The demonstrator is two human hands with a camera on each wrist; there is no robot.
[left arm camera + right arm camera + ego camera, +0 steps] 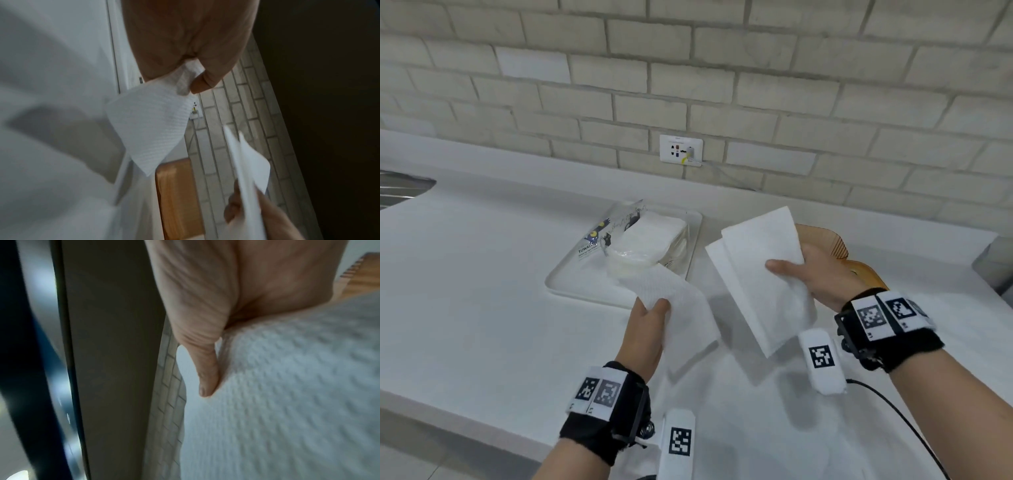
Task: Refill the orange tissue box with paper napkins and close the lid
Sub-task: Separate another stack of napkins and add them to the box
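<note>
Head view, white counter (465, 291) against a pale brick wall (722, 85). A wall socket (680, 150) sits on the wall at 12 o'clock from the hands, with a cable running off to its right.

Left hand (647, 329): thumb and fingers pinched together on the upper corner of a single napkin (681, 308), which hangs clear above the counter. The left wrist view confirms the pinch (197, 78) and shows the napkin (148, 123) drooping below it.

Right hand (815, 274): clamped on a folded stack of napkins (760, 274), thumb pressed flat across the front, fingers behind and hidden. The right wrist view shows the thumb (205, 369) lying against the textured paper (287, 394). The stack is held tilted above the counter, at 3 o'clock from the left hand and apart from the single napkin.

Orange tissue box (825, 243): on the counter directly behind the right hand, mostly hidden by the stack; an orange ribbed edge shows at its upper right. Whether the lid is on cannot be told.

Napkin pack (643, 240): opened clear wrapper holding white napkins, resting on a white tray (571, 284) at 11 o'clock from the left hand.

A dark sink edge (404, 188) shows at the far left.
</note>
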